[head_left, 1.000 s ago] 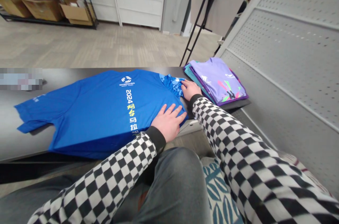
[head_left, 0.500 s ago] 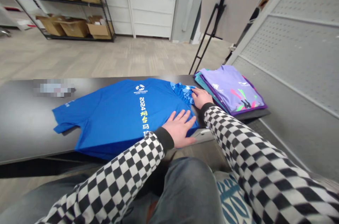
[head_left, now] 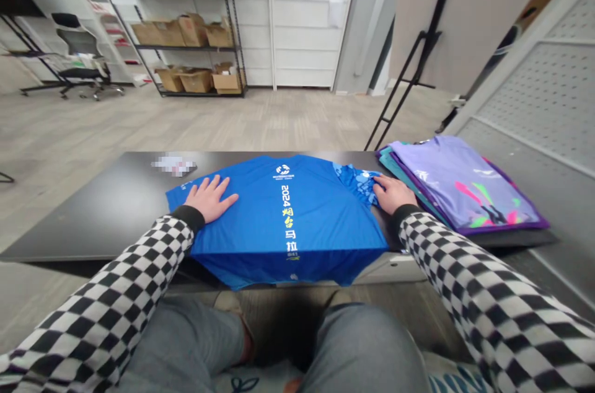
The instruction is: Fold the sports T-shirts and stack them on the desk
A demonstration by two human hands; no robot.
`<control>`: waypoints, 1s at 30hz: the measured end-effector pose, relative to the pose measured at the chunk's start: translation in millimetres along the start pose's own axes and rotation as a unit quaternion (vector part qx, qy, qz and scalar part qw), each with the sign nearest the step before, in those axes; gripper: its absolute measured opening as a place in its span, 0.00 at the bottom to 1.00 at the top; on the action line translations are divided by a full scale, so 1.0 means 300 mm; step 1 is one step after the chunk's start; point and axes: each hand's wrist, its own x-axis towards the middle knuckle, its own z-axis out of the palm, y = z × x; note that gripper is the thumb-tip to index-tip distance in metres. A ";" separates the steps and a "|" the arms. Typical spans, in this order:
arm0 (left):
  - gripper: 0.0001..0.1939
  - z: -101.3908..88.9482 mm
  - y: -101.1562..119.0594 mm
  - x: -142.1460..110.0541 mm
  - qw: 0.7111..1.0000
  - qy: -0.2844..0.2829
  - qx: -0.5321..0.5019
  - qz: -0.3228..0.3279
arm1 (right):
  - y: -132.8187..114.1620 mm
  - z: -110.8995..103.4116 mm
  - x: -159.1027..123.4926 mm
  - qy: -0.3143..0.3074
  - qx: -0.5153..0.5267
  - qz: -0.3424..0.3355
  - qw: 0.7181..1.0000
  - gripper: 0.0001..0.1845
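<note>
"Where's the blue shirt (head_left: 325, 213) in the head view?"
"Spread on the table (head_left: 106, 213), between the hands, its lower edge hanging over at six o'clock."
"And the hands?"
"Left hand (head_left: 209, 201) lies flat, fingers spread, on the shirt at ten. Right hand (head_left: 395, 196) touches the patterned sleeve (head_left: 357, 178) at two; whether it's pinching, I can't tell. Folded shirts (head_left: 465, 176) sit just beside it, toward three."
</note>
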 end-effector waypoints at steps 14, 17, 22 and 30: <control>0.40 -0.113 0.461 0.317 0.992 0.021 -0.042 0.119 | 0.058 0.031 0.008 0.062 0.106 -0.013 0.992 0.27; 0.44 -0.044 0.541 0.378 0.991 0.003 -0.055 0.122 | 0.054 0.027 0.002 0.027 0.088 -0.009 0.996 0.25; 0.47 0.009 0.528 0.451 0.992 -0.017 -0.053 0.116 | 0.049 0.019 -0.006 0.040 0.082 0.010 0.996 0.23; 0.44 -0.081 0.639 0.513 0.993 -0.016 -0.034 0.111 | 0.041 0.012 -0.019 0.073 0.117 0.005 0.990 0.19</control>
